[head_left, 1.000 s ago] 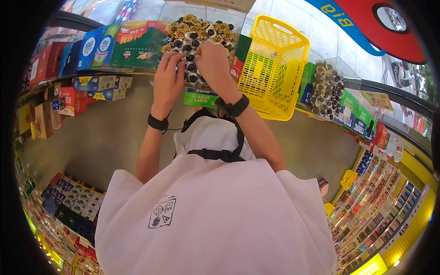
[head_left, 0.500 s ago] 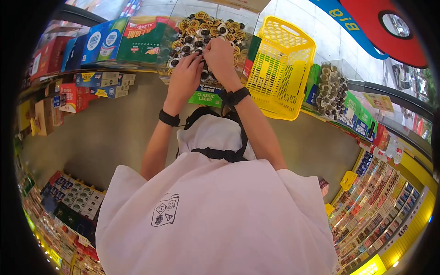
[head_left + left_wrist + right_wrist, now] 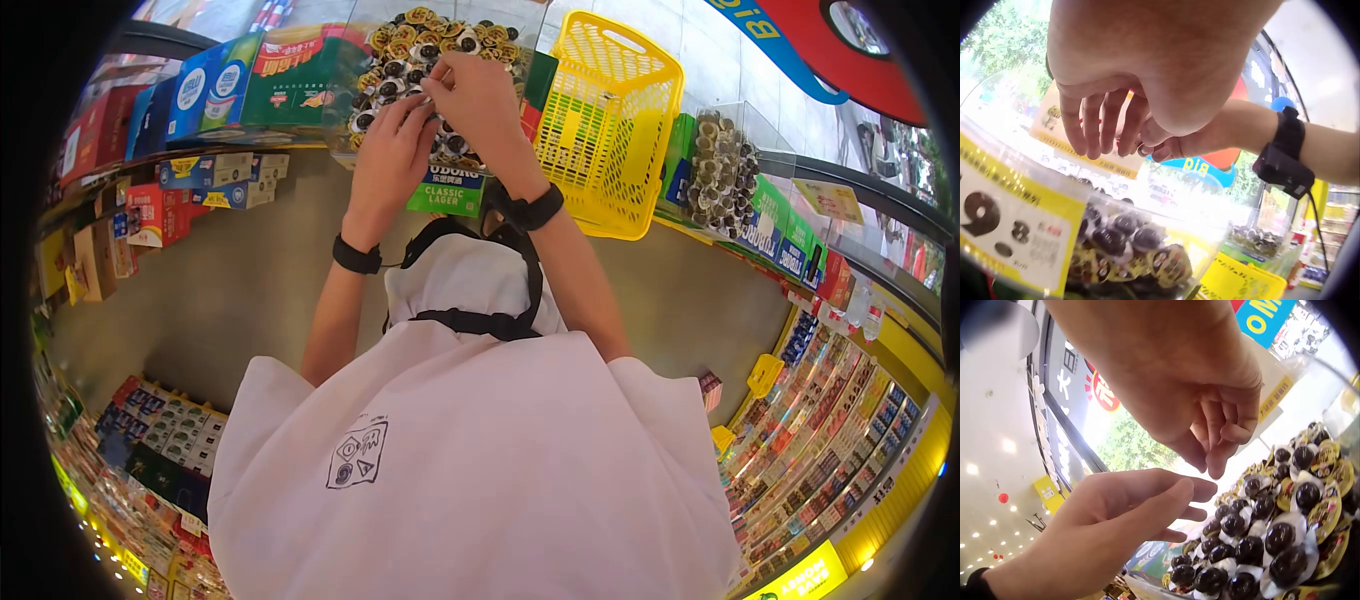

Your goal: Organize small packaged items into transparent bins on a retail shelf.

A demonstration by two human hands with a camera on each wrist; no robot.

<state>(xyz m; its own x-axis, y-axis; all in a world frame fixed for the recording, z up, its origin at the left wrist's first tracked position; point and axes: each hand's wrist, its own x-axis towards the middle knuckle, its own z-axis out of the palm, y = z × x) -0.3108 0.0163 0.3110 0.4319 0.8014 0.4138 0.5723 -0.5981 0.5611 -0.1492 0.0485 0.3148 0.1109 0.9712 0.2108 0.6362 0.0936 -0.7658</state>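
Note:
A clear bin [image 3: 345, 110] holds a heap of small dark round sweets [image 3: 1247, 550] in clear-and-white cups with gold printed lids. My left hand [image 3: 392, 150] hovers over the near part of the heap, fingers extended and slightly bent, with nothing in them. In the right wrist view the left hand [image 3: 1129, 519] points toward the right fingertips. My right hand [image 3: 480, 100] is above the heap, thumb and fingertips drawn close together and the other fingers curled. I cannot tell whether something small is between them.
Right of the bin stands a yellow shopping basket [image 3: 672, 130]. Beyond it is another clear container [image 3: 722, 180] of similar sweets. Boxed goods [image 3: 290, 80] line the shelf to the left. A price card [image 3: 1022, 231] is on the bin's front.
Both hands stay close together over the sweets. The right hand's fingers shift leftward, and the left hand moves right, then slightly back left. The head view shifts slightly.

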